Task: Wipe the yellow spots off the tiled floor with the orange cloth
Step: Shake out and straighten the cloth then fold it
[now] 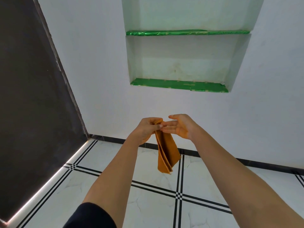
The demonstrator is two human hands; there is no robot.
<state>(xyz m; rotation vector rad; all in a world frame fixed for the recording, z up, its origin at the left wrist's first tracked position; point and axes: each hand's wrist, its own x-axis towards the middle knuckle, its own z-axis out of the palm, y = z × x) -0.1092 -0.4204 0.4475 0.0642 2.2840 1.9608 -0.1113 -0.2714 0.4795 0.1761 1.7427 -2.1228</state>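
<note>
At frame centre, the folded orange cloth (166, 152) was pinched at its top by the left hand (146, 129), hanging above the tiled floor (148, 203); the right hand (179, 126) was held spread beside it. No writing was legible.

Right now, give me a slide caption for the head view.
Left hand pinches a folded orange cloth hanging above the tiled floor; right hand open beside it.

Two bare forearms, uncovered from wrist up to around the elbow, nothing worn on either wrist. Left hand (146, 129) and right hand (181, 126) both bare too, no gloves, no rings visible. Only clothing in view: a dark sleeve (90, 216), black or very dark navy, plain, ending near the left elbow at the bottom edge. Short sleeve by the looks.
</note>
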